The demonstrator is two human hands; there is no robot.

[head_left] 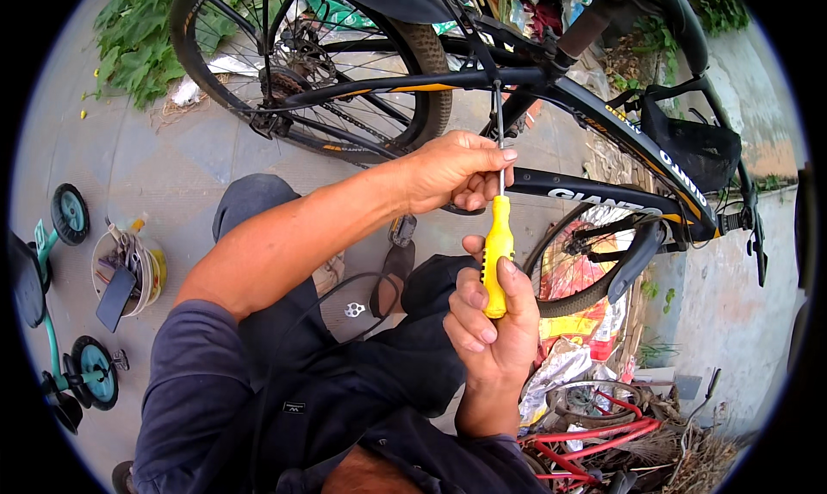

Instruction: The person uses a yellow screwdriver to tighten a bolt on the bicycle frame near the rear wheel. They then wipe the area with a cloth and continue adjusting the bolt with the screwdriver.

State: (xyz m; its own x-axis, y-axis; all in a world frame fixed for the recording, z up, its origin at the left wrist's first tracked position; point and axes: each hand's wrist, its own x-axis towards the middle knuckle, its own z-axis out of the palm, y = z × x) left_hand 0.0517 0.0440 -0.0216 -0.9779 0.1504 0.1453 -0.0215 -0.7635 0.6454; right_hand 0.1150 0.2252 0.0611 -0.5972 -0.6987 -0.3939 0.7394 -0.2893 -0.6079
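Note:
A yellow-handled screwdriver [497, 253] points up, its metal tip at the upper frame of a black bicycle [413, 87], near the seat tube. My right hand [487, 326] is closed around the yellow handle. My left hand [457, 171] pinches the screwdriver's shaft just above the handle, its fingers curled. Exactly what the tip touches is too small to tell. The bicycle's rear wheel [422, 50] is at the top of the view.
At left are a small teal wheeled vehicle [95, 369] and a bucket [146, 283] of tools with a phone [116, 298]. A red bicycle [603, 434], debris and plastic sacks [568, 326] lie along the right wall. My bent legs are below my arms.

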